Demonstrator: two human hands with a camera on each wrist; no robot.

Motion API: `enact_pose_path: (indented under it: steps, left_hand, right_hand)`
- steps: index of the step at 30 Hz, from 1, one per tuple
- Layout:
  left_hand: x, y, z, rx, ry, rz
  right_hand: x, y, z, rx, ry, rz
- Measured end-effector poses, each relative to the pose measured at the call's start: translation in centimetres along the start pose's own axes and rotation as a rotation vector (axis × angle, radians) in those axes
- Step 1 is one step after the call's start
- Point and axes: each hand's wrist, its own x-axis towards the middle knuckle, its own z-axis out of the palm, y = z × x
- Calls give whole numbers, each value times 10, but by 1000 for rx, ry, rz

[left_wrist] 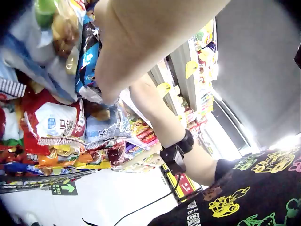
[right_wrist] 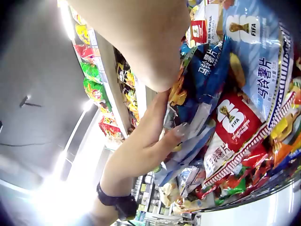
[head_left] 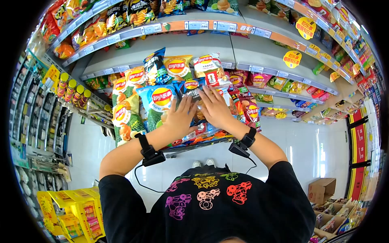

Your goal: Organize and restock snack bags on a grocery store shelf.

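Observation:
A dark blue bag of potato chips [head_left: 192, 84] lies on a heap of chip bags in front of me. My left hand [head_left: 179, 118] rests on the heap at its near side, fingers straight and spread. Beside it, my right hand [head_left: 219, 111] lies flat over the same dark blue bag, fingertips pointing away from me. A light blue chip bag [head_left: 159, 98] sits just left of my left hand. In the right wrist view, the left thumb [right_wrist: 171, 140] lies along a bag's crimped edge, and a red and white chip bag [right_wrist: 236, 120] stands close by.
The heap fills a wire-rimmed cart [right_wrist: 251, 200]. Beyond it run grey shelves [head_left: 198, 44] with several chip bags and price tags. Chip canisters [head_left: 71, 87] stand at the left. A yellow display stand [head_left: 77, 210] is behind left, a cardboard box [head_left: 321, 189] behind right.

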Motion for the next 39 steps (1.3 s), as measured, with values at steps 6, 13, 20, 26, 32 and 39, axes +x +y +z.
enact_pose_path:
  steps: [6,13,20,26,32,39]
  left_hand:
    - [-2,-3,8,13,-39,21]
    - [-1,-6,21,-35,-8,13]
    - [-16,-27,2,-65,92,-152]
    - [-26,-60,30,-67,133,-306]
    - [-24,-57,-22,-64,86,-280]
    - [40,-100,-137,-2057,-702,-585]
  right_hand:
    - [25,-3,14,11,-16,-90]
    - [30,12,45,114,-70,-35]
    - [27,13,50,59,-76,-34]
    - [29,10,43,0,-77,-67]
    - [30,5,-4,62,-64,-20]
    - [80,72,-118,-88,65,-43]
